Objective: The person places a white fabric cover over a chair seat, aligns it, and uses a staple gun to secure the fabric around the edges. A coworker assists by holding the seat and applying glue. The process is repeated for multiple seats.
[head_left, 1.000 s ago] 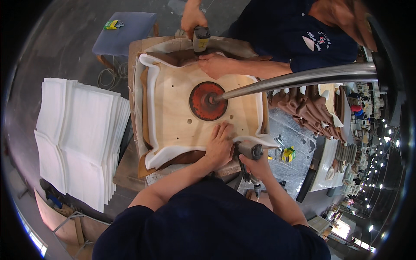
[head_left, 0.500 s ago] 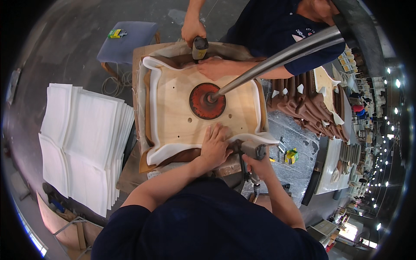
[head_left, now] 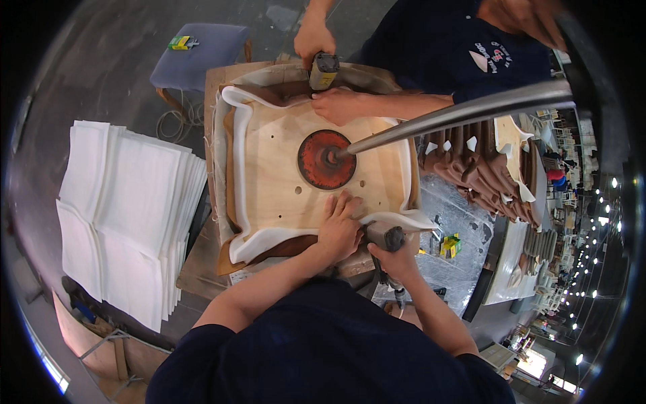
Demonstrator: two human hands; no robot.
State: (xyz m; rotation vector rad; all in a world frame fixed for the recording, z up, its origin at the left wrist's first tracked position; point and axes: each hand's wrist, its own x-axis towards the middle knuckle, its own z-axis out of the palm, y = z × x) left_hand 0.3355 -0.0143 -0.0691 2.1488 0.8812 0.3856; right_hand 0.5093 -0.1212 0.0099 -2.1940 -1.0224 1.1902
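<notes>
A plywood seat panel [head_left: 269, 175] lies in front of me, edged with white foam [head_left: 279, 241] and brown covering [head_left: 286, 250]. My left hand [head_left: 338, 229] rests on the near edge, fingers stretched over the wood. In my right hand [head_left: 397, 258] is a pneumatic staple gun [head_left: 385, 236], its nose by the near edge beside my left thumb. A metal pole with a red round plate [head_left: 316, 168] presses on the panel's middle. Across from me, a co-worker's hand [head_left: 314, 42] grips another staple gun [head_left: 324, 72] at the far edge; their other hand [head_left: 336, 106] lies beside it.
White foam sheets [head_left: 134, 195] are stacked at the left. Behind them stands a blue-grey padded stool [head_left: 208, 50] with a small box on it. Brown-covered panels [head_left: 464, 155] pile up at the right, near a plastic-covered surface [head_left: 464, 209] holding a yellow-green box [head_left: 450, 245].
My right hand has brought the staple gun slightly left, closer to my left hand. The co-worker's staple gun has shifted a little to the right. The whole view has moved slightly.
</notes>
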